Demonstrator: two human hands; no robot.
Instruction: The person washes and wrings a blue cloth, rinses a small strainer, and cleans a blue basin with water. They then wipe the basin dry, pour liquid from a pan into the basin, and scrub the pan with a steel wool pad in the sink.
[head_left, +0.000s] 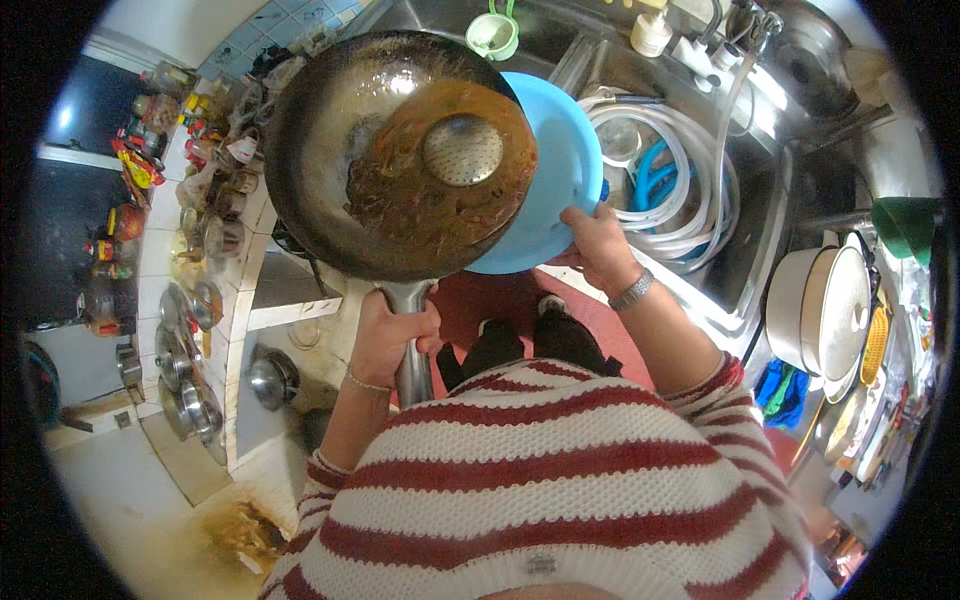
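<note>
My left hand (397, 330) is wrapped around the metal handle of a large dark wok (311, 180), held up in front of me. Brown sauce with bits of food (420, 217) covers the wok's right side. On top of it lies the round perforated head of a skimmer (469, 150); I cannot make out its handle. My right hand (596, 244) grips the near right rim of a light blue plastic basin (566, 165), thumb on the inside. The basin is partly hidden under the wok's right edge, so its contents there are not visible.
A steel sink (772, 247) to the right holds a coiled clear hose (675, 225). A green-rimmed strainer (493, 36) and a white bottle (650, 34) are at the back. White pots (814, 307) stand at right; jars (225, 236) and steel lids (174, 356) line the tiled left shelves.
</note>
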